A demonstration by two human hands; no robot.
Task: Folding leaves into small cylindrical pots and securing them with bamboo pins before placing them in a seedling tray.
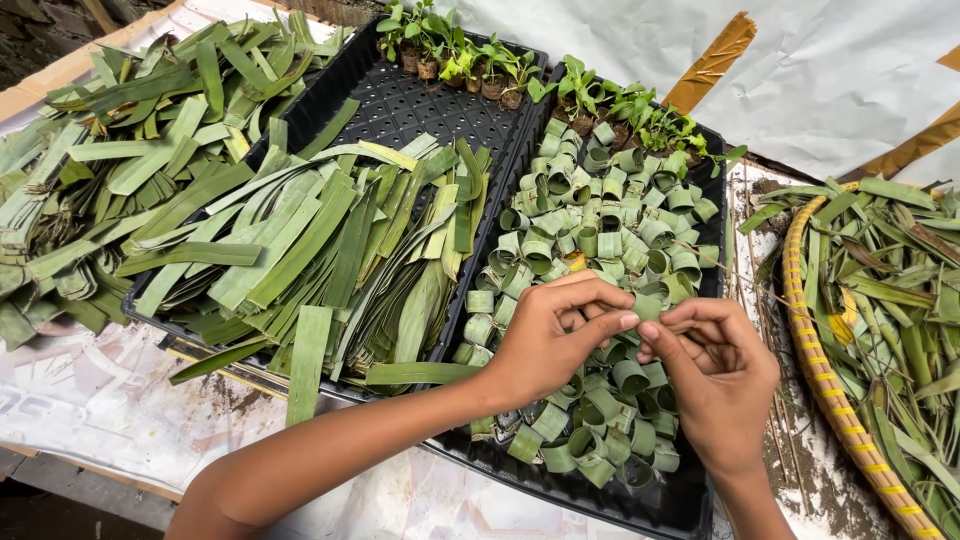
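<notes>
Pinching a small rolled leaf ring (648, 306) between them, the left hand (555, 335) and the right hand (712, 365) meet above the black tray (640, 505) that holds the heap of finished rings. The left hand is closed, thumb and forefinger pressed on the ring's left side; the right hand is closed too, its fingertips (668, 318) gripping the ring's right side. The ring is a short strip of green leaf curled into a little open cylinder, pale green and matt, mostly hidden by the fingers.

Under the hands, the tray is full of leaf rings (590, 240) of the same kind, each a curled band of green leaf, lying in all directions. At the far end of that tray stand small seedlings (625, 105) in leaf pots. Just left of that tray lies a second black tray (400, 105) with a perforated bottom, loaded with flat leaf strips (320, 250) cut long and straight, and with more seedlings (450, 50) at its far edge. Farther left of it, more cut leaves (110, 150) are piled on the tabletop (90, 400). Right of the ring tray sits a woven basket (815, 370) with a yellow-bound rim, filled with leaf scraps (890, 290).
</notes>
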